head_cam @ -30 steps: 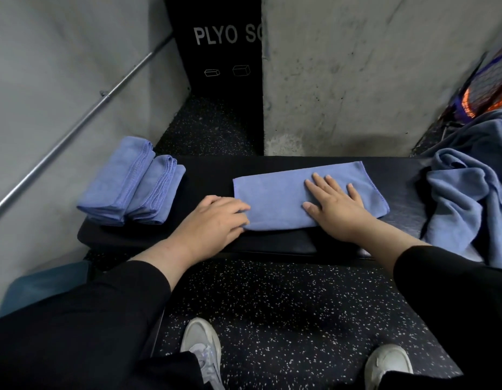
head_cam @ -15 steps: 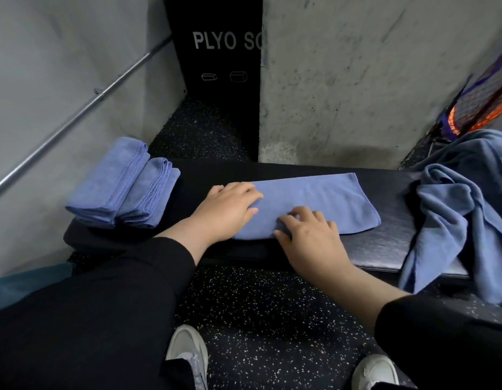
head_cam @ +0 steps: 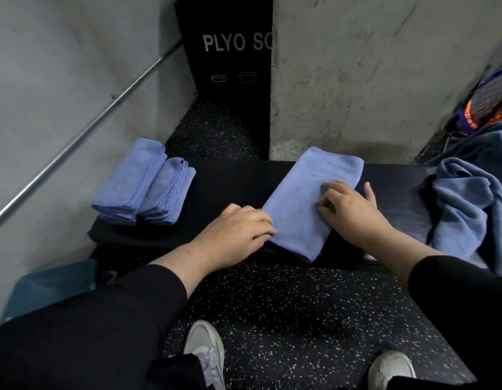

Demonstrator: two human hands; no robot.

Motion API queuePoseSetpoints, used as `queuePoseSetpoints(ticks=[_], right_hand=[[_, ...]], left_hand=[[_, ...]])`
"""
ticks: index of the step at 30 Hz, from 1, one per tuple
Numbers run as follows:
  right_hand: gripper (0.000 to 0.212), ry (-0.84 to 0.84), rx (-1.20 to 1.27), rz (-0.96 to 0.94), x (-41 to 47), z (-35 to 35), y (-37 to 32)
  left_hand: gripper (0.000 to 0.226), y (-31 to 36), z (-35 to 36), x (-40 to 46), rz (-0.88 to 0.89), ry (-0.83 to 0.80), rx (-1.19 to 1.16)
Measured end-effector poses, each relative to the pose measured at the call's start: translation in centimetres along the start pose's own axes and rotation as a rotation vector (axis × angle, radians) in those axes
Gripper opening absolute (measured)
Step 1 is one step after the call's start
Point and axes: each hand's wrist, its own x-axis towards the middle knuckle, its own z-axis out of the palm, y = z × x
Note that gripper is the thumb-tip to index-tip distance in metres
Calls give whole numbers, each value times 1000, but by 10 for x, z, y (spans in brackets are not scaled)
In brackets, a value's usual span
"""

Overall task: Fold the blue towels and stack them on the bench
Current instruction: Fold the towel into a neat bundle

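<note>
Folded towel [head_cam: 306, 198] lies diagonal, near-left to far-right.

Two folded towel stacks [head_cam: 131, 184] [head_cam: 168, 192] at left, one flat folded towel [head_cam: 306, 198] mid-bench. One unfolded heap [head_cam: 469, 204] at right. Two hands [head_cam: 235, 237] [head_cam: 353, 212], two white shoes [head_cam: 204, 350] [head_cam: 390, 370].

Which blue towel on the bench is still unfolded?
The crumpled towel heaped at the bench's right end; the others are folded flat.
</note>
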Motion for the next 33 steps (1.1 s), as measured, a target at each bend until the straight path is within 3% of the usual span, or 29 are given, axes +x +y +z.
queuePoseSetpoints(ticks=[3, 6, 8, 13, 17, 20, 23, 28, 31, 33], right_hand=[[27, 59, 63, -230, -17, -6, 0], [44, -103, 90, -411, -44, -1, -5], [59, -167, -2, -422, -59, 4, -9], [22, 76, 34, -336, -68, 6, -26], [14, 23, 328, -32, -69, -12, -37], [20, -35, 460, 67, -69, -25, -32], [27, -8, 537, 126, -67, -34, -25], [29, -22, 721, 214, -65, -51, -17], [14, -166, 849, 197, -70, -57, -14], [7, -173, 791, 177, -69, -55, -11]], left_hand=[[29, -11, 1, -1, -56, -64, 15], [28, -14, -2, 2, -91, -96, -36], [28, -12, -5, 2, -110, -90, -66], [36, -8, -4, 2, -85, -53, -36], [66, 1, -5, 6, -80, -99, -8], [43, 10, -4, 15, -97, -60, -85], [10, 17, -12, 20, -207, 28, -393], [30, 34, -30, 26, -333, 60, -713], [27, 41, -30, 31, -401, 82, -818], [20, 45, -28, 35, -456, 114, -909]])
